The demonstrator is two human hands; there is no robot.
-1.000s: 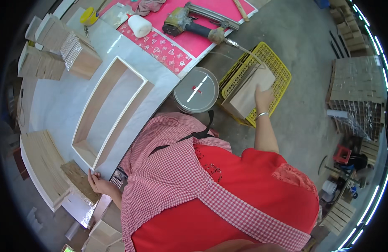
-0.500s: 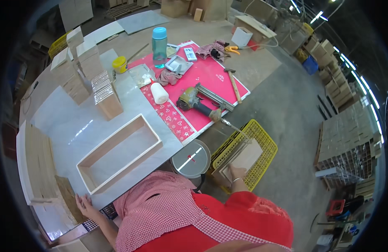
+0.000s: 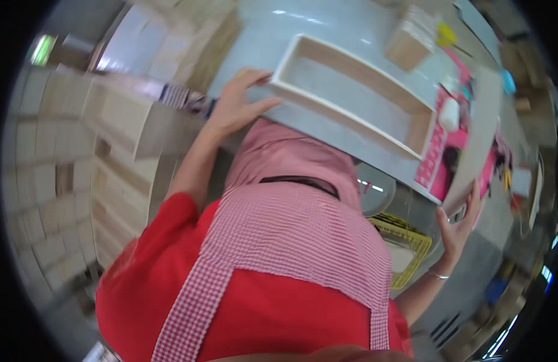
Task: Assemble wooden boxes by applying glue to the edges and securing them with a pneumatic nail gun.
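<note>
A long rectangular wooden frame (image 3: 351, 123) lies on the light grey table; the same grey shows inside it. At its left end is my left hand (image 3: 236, 104), thumb and fingers spread on either side of the corner, fingertips at or very near the wood. My right hand (image 3: 457, 232) holds a thin, pale wooden board (image 3: 479, 139) by its near end, tilted up over the right side of the table. Behind the board, a pink mat (image 3: 433, 172), a white bottle (image 3: 449, 114) and a dark, blurred tool show in part.
A stack of small wood pieces (image 3: 411, 37) stands beyond the frame. Below the table edge are a round lidded bucket (image 3: 375, 190) and a yellow plastic crate (image 3: 416, 253) with boards inside. Stacked wooden boxes (image 3: 122, 181) rise at my left.
My view has swung leftward. The right hand has come up from the yellow crate with a board. My left hand has moved from the table's near edge to the frame's left corner.
</note>
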